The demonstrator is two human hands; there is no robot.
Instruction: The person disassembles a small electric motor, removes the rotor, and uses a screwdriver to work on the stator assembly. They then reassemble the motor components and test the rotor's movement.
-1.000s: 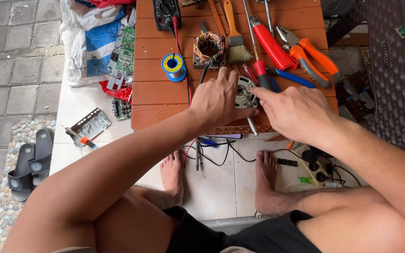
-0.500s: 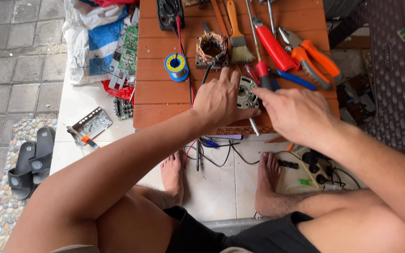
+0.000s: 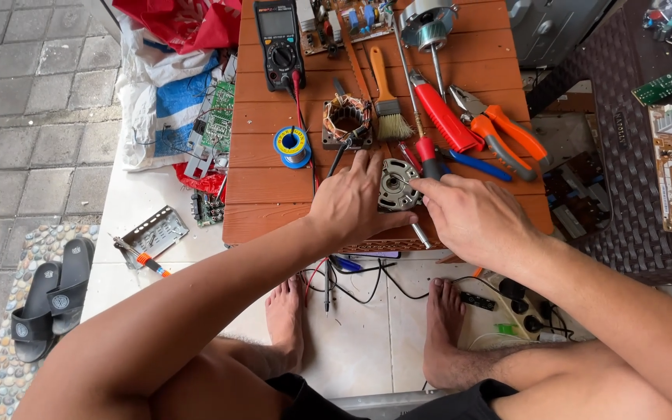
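Motor housing (image 3: 395, 187) amid brush (image 3: 387, 109), pliers (image 3: 499, 128)

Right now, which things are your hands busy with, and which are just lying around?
In hand:
left hand and right hand on the round motor part

Lying about:
meter
solder spool
copper coil
brush
orange pliers
sandals

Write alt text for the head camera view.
Both hands meet on a round metal motor part at the near edge of a low wooden table: left hand grips it, right hand touches its side. Behind lie pliers, a brush, a solder spool and a multimeter.
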